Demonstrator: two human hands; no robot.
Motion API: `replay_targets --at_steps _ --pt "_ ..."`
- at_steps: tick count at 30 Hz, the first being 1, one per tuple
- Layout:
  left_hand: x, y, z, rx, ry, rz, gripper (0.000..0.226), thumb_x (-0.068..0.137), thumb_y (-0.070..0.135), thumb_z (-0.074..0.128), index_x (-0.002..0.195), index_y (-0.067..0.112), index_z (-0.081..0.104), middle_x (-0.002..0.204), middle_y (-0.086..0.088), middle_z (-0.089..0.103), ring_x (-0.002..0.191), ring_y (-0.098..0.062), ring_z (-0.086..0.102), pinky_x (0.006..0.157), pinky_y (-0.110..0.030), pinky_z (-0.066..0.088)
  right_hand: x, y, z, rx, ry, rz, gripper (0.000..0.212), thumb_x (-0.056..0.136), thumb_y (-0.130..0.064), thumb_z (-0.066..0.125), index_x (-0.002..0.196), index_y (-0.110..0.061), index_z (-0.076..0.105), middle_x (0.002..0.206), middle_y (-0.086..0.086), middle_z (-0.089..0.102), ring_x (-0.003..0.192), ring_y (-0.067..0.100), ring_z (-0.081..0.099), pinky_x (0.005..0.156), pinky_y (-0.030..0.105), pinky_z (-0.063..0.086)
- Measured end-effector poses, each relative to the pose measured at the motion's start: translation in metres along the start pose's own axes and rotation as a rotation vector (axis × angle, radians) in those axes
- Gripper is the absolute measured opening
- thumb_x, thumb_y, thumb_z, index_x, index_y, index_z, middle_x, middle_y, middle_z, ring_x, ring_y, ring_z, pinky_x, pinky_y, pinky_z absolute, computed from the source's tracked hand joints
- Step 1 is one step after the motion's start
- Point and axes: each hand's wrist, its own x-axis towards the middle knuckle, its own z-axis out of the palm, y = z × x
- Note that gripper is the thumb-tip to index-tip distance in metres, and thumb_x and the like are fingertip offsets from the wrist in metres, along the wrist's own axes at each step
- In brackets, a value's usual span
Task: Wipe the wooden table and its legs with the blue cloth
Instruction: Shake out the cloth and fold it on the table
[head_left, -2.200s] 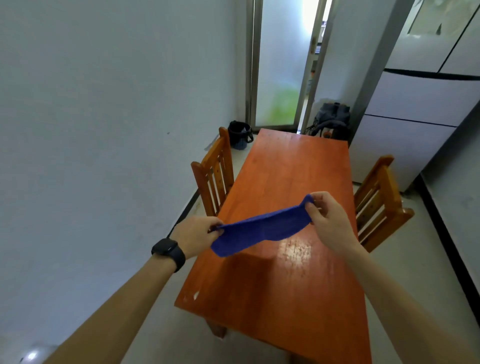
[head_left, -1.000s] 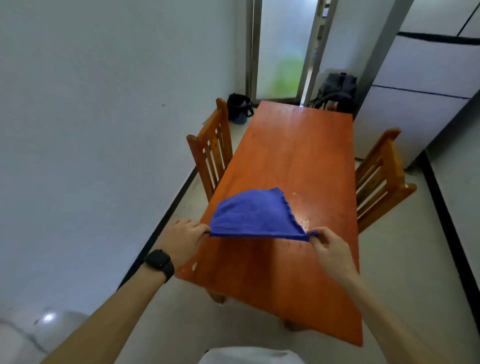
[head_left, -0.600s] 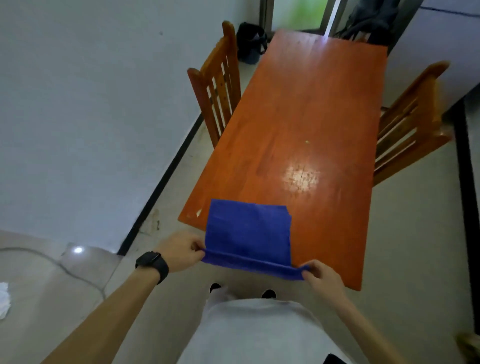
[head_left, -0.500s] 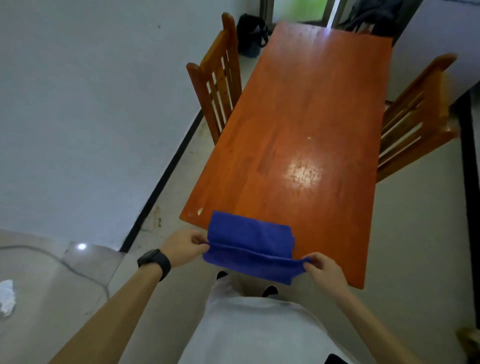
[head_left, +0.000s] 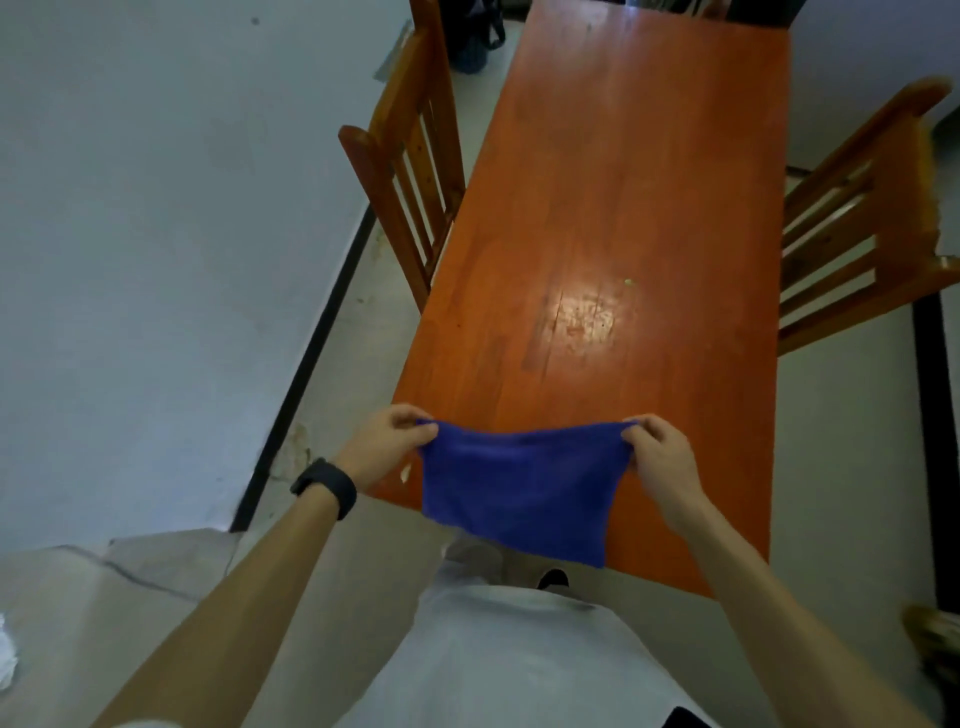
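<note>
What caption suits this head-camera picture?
Left hand and right hand pinch the blue cloth by its corners at the wooden table.

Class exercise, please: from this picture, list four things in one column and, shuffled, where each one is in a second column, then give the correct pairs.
Things:
1. blue cloth
2. black watch
3. left chair
4. bright glare

Places:
A. on the left wrist
B. middle of the wooden table
C. pinched by left hand and right hand
D. between wall and table

Pairs: 1-C, 2-A, 3-D, 4-B.
</note>
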Motion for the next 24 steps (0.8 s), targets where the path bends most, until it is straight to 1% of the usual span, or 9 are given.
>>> replay_targets --at_steps 4,7,9,12,15,19,20,23,24 --pt "0.046 0.056 -0.040 0.028 0.103 0.133 0.012 0.095 0.030 0.062 0.104 0.022 0.064 0.100 0.001 0.067 0.092 -0.011 0.063 0.071 -0.020 0.045 0.042 -0.054 -0.008 -0.007 0.134 -0.096 0.012 0.093 -0.019 0.053 0.092 -0.019 0.064 0.084 -0.004 0.066 0.075 0.012 0.060 0.067 0.031 0.048" --pt "0.078 0.080 -0.049 0.133 0.117 0.172 0.014 0.095 0.033 0.061 0.106 0.025 0.062 0.098 0.006 0.062 0.090 -0.008 0.058 0.070 -0.022 0.043 0.068 -0.077 -0.012 -0.061 0.190 -0.114 0.010 0.093 -0.022 0.056 0.095 -0.027 0.064 0.088 -0.014 0.065 0.080 0.002 0.059 0.063 0.022 0.044" --pt "0.094 0.088 -0.048 0.190 0.130 0.177 0.016 0.095 0.036 0.060 0.108 0.026 0.063 0.096 0.006 0.060 0.089 -0.010 0.057 0.070 -0.024 0.043 0.079 -0.083 -0.013 -0.096 0.209 -0.110 0.009 0.094 -0.026 0.058 0.096 -0.030 0.065 0.087 -0.015 0.064 0.074 0.000 0.059 0.057 0.020 0.043" --pt "0.107 0.092 -0.044 0.132 0.125 0.151 0.018 0.096 0.036 0.059 0.109 0.024 0.063 0.094 0.002 0.063 0.087 -0.015 0.061 0.071 -0.028 0.048 0.089 -0.084 -0.011 0.020 0.208 -0.041 0.009 0.094 -0.024 0.061 0.097 -0.026 0.069 0.082 -0.007 0.070 0.063 0.011 0.066 0.054 0.024 0.051" --pt "0.115 0.077 -0.037 0.053 0.066 0.101 0.017 0.096 0.033 0.058 0.106 0.021 0.066 0.095 0.001 0.069 0.091 -0.018 0.065 0.073 -0.030 0.051 0.086 -0.074 -0.003 0.135 0.161 0.029 0.011 0.093 -0.018 0.058 0.094 -0.021 0.069 0.084 0.001 0.075 0.064 0.015 0.070 0.057 0.028 0.056" --pt "0.109 0.035 -0.022 -0.003 0.080 -0.014 0.021 0.096 0.043 0.056 0.093 0.026 0.068 0.093 0.002 0.071 0.093 -0.018 0.066 0.081 -0.035 0.051 0.057 -0.032 0.016 0.108 0.103 0.071 0.027 0.094 -0.046 0.059 0.092 -0.021 0.070 0.083 -0.005 0.074 0.068 0.009 0.072 0.061 0.029 0.059" --pt "0.105 0.023 -0.018 0.003 0.108 -0.043 0.019 0.095 0.043 0.057 0.091 0.027 0.067 0.093 0.004 0.071 0.093 -0.017 0.066 0.085 -0.038 0.052 0.050 -0.020 0.020 0.070 0.116 0.085 0.027 0.093 -0.047 0.060 0.091 -0.022 0.069 0.082 -0.006 0.074 0.066 0.007 0.071 0.062 0.029 0.059" --pt "0.088 -0.012 -0.004 -0.013 0.155 -0.104 0.003 0.092 0.031 0.066 0.094 0.029 0.068 0.101 0.003 0.069 0.099 -0.019 0.065 0.091 -0.042 0.054 0.037 0.016 0.029 -0.038 0.140 0.134 0.011 0.090 -0.033 0.067 0.096 -0.024 0.069 0.094 -0.005 0.072 0.074 0.005 0.069 0.061 0.022 0.052" --pt "0.081 -0.023 0.001 -0.022 0.158 -0.116 0.008 0.092 0.028 0.066 0.099 0.028 0.068 0.104 0.001 0.069 0.099 -0.019 0.065 0.090 -0.042 0.054 0.033 0.024 0.032 -0.056 0.134 0.145 0.012 0.089 -0.030 0.068 0.100 -0.025 0.068 0.097 -0.005 0.070 0.080 0.007 0.068 0.062 0.022 0.050"
